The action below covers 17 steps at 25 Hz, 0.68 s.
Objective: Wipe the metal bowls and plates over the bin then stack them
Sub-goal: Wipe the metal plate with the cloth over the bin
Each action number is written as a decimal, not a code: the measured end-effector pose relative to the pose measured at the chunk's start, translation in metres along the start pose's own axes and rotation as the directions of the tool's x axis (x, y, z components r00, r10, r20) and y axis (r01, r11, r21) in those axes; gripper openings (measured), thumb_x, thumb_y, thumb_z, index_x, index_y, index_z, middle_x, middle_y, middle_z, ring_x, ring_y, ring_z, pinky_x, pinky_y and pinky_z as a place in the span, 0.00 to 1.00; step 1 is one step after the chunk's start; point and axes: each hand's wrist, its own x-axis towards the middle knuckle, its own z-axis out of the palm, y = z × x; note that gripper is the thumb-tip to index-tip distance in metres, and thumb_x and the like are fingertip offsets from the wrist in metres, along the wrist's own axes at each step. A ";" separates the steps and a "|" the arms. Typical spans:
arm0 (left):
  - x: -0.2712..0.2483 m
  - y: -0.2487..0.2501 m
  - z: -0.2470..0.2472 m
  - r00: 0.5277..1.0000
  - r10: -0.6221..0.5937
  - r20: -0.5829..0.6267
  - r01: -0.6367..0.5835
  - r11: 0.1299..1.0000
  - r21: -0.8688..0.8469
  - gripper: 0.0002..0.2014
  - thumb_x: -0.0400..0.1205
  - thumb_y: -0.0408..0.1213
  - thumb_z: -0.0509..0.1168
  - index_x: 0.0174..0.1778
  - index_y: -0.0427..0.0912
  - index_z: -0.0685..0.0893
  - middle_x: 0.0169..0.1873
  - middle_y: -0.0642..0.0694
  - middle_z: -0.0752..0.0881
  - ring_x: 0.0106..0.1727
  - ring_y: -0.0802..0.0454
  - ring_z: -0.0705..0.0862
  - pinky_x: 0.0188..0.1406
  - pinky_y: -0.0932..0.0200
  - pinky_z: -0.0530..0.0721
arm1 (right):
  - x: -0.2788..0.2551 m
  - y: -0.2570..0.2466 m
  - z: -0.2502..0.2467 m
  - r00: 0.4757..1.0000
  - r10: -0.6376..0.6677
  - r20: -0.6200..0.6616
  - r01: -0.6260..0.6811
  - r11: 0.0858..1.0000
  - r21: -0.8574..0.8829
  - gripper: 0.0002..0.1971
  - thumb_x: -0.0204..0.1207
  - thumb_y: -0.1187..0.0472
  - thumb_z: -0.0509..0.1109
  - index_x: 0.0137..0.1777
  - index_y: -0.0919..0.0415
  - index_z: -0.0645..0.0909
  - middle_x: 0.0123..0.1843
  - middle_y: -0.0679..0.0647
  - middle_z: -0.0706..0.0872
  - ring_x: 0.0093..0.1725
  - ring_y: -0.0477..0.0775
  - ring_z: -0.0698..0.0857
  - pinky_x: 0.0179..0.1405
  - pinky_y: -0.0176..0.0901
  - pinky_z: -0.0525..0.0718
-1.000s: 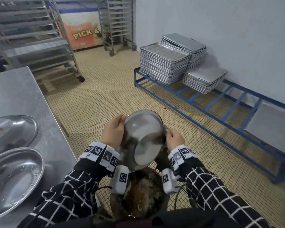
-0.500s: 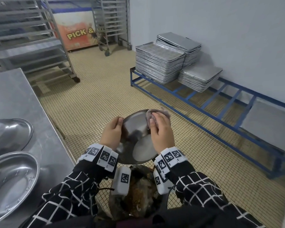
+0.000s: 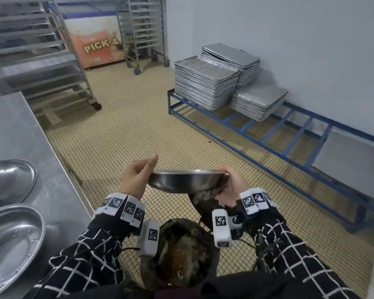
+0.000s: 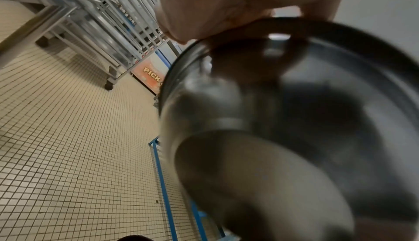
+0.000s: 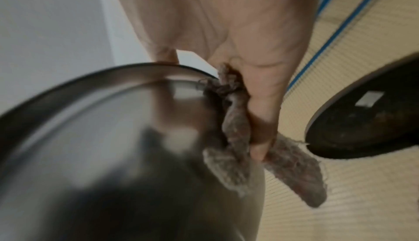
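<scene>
Above the bin [image 3: 181, 251], fingers of both hands hold one metal bowl [image 3: 187, 181] roughly level by opposite points of its rim. The left hand [image 3: 136, 178] pinches the rim on the side nearer the counter [image 3: 20, 134], thumb on top. The right hand [image 3: 232, 186] grips the far side of the rim, its fingers [image 5: 260, 119] also curled round a grey cloth [image 5: 238, 137] bunched against the bowl's outer wall.

Failure risks, as judged:
- Both grips are narrow edge holds on smooth metal; a slip would drop the bowl into the bin's brown waste.
- The cloth's loose tail hangs toward the bin and could pick up dirt, then smear the bowl.
- Two more bowls [image 3: 11, 244] lie on the counter, beside the bin; a careless swing across could knock them.
</scene>
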 end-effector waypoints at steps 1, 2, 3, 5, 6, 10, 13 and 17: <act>0.002 -0.003 0.001 1.000 0.026 -0.008 -0.026 1.000 0.012 0.16 0.77 0.58 0.66 0.30 0.53 0.84 0.44 0.51 0.81 0.52 0.57 0.80 0.53 0.59 0.76 | 0.004 -0.004 -0.001 0.999 -0.031 -0.025 0.031 0.999 -0.025 0.18 0.73 0.61 0.66 0.58 0.72 0.74 0.56 0.68 0.79 0.53 0.64 0.83 0.42 0.54 0.87; 0.002 -0.002 0.003 0.998 0.059 -0.023 -0.058 0.997 0.057 0.10 0.77 0.53 0.68 0.35 0.53 0.83 0.50 0.51 0.78 0.59 0.52 0.77 0.59 0.49 0.79 | 0.007 -0.006 0.000 0.995 -0.054 -0.087 0.050 0.998 -0.047 0.16 0.73 0.68 0.63 0.60 0.72 0.73 0.56 0.68 0.79 0.53 0.65 0.83 0.44 0.54 0.88; 0.005 -0.005 0.005 0.996 0.068 -0.059 -0.060 0.990 0.130 0.06 0.76 0.49 0.69 0.44 0.53 0.80 0.57 0.50 0.72 0.65 0.48 0.72 0.66 0.42 0.77 | 0.010 -0.006 0.001 0.989 -0.069 -0.129 0.057 0.994 -0.093 0.14 0.73 0.71 0.61 0.59 0.71 0.74 0.55 0.67 0.81 0.54 0.66 0.84 0.50 0.57 0.88; 0.007 -0.005 0.009 0.986 0.011 -0.166 0.016 0.987 0.160 0.22 0.74 0.44 0.69 0.60 0.55 0.69 0.65 0.50 0.65 0.72 0.47 0.65 0.73 0.41 0.69 | 0.013 -0.002 0.006 0.963 -0.154 -0.222 0.103 0.969 -0.223 0.10 0.74 0.70 0.63 0.54 0.64 0.76 0.54 0.64 0.84 0.55 0.64 0.86 0.58 0.62 0.85; 0.010 -0.005 0.010 0.981 -0.082 -0.178 0.089 0.995 0.035 0.28 0.74 0.44 0.69 0.66 0.55 0.63 0.67 0.46 0.67 0.70 0.46 0.70 0.72 0.43 0.71 | 0.015 0.002 0.007 0.948 -0.199 -0.247 0.128 0.952 -0.277 0.10 0.74 0.67 0.63 0.55 0.61 0.77 0.53 0.62 0.85 0.53 0.62 0.87 0.57 0.61 0.85; 0.005 0.000 0.019 0.940 -0.316 0.127 0.337 0.917 -0.213 0.23 0.80 0.36 0.67 0.70 0.42 0.69 0.48 0.40 0.87 0.42 0.47 0.90 0.39 0.53 0.88 | 0.018 0.013 0.013 0.877 -0.386 -0.286 0.282 0.895 -0.345 0.14 0.76 0.64 0.63 0.60 0.55 0.75 0.51 0.58 0.84 0.50 0.58 0.87 0.53 0.57 0.88; 0.002 0.003 0.024 0.935 -0.327 0.134 0.349 0.914 -0.206 0.13 0.82 0.31 0.65 0.62 0.40 0.75 0.44 0.40 0.86 0.39 0.47 0.90 0.38 0.51 0.88 | 0.016 0.014 0.011 0.842 -0.486 -0.232 0.369 0.834 -0.410 0.11 0.81 0.60 0.62 0.62 0.54 0.72 0.51 0.54 0.82 0.50 0.53 0.84 0.47 0.48 0.85; 0.011 0.006 0.017 0.965 -0.261 0.035 0.262 0.937 -0.230 0.14 0.83 0.31 0.61 0.65 0.41 0.72 0.47 0.39 0.84 0.44 0.41 0.87 0.38 0.47 0.88 | 0.029 0.019 0.000 0.880 -0.457 -0.132 0.320 0.774 -0.546 0.18 0.85 0.44 0.52 0.58 0.58 0.71 0.44 0.55 0.83 0.40 0.56 0.84 0.34 0.44 0.80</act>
